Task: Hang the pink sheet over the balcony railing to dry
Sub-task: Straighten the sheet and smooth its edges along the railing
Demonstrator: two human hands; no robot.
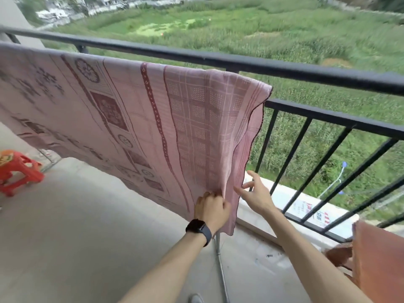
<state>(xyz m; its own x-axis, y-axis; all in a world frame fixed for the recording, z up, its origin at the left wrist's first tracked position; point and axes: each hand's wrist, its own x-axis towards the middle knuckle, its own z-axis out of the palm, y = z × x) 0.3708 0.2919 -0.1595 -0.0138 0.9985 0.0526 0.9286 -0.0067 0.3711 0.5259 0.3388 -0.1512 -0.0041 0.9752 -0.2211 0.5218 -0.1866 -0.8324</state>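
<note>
Both bare forearms reach forward from the bottom edge, angled up toward the hanging cloth. The left hand, with a dark smartwatch on its wrist, is curled into a fist that pinches a vertical fold of the pink sheet close to its lower right corner. The right hand sits just beside it, to the right of the sheet's hanging side edge, fingers spread and loosely extended, palm turned toward the cloth; it grips nothing, and whether a fingertip brushes the edge cannot be told.

The sheet's corner hangs down below the left hand, in front of a thin metal pole that rises from the concrete balcony floor. At the far right edge an orange-brown cloth hangs near the right forearm. A red plastic stool stands on the floor at the far left.

Higher up, the sheet (pink with darker maroon bands, squares and a checked panel) is draped over a rail and spreads leftward out of frame, its right end folded over the top. Just behind it runs the black balcony railing, its vertical bars bare to the right of the sheet. Beyond lies a green overgrown field.
</note>
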